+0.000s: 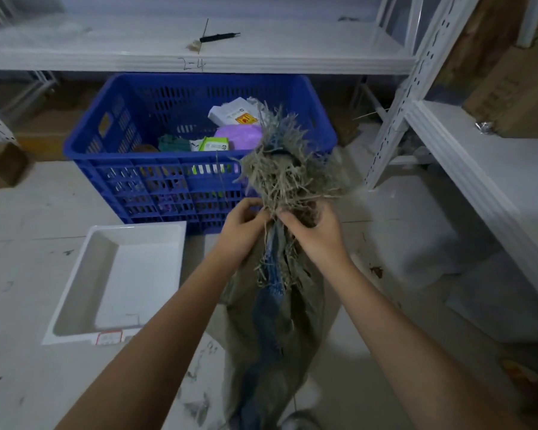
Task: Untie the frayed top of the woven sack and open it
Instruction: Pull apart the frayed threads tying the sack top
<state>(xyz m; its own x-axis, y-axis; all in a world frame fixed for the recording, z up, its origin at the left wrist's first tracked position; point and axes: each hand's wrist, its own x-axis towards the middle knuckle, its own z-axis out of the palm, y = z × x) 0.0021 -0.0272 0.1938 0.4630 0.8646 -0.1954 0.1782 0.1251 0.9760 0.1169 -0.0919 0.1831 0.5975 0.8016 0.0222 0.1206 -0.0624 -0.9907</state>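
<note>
Pale, scuffed concrete floor runs under white metal shelving, and I take the blue perforated plastic crate [180, 169] as my landmark. Just in front of the crate and toward its right end stands the drab olive woven sack with a blue stripe [274, 330], its neck gathered and held up at the height of the crate's front wall. Above the neck the frayed top [288, 169], a bushy tuft of loose straw-coloured strands, spreads out in front of the crate's right corner.

My left hand [241, 231] is closed on the neck from the crate's side, fingertips pinching in among the strands; my right hand [319, 237] is wrapped around the same bunched neck on the opposite side, thumb pressed in beside the left fingers.

I judge the job barely begun: the neck remains cinched and the mouth shut, so loosening the tie and spreading the opening both remain.

The tie itself I cannot make out; fingers and fraying cover it. A dark band near the tuft's middle could be cord, but blur prevents certainty. The sack's base runs out of view.
</note>
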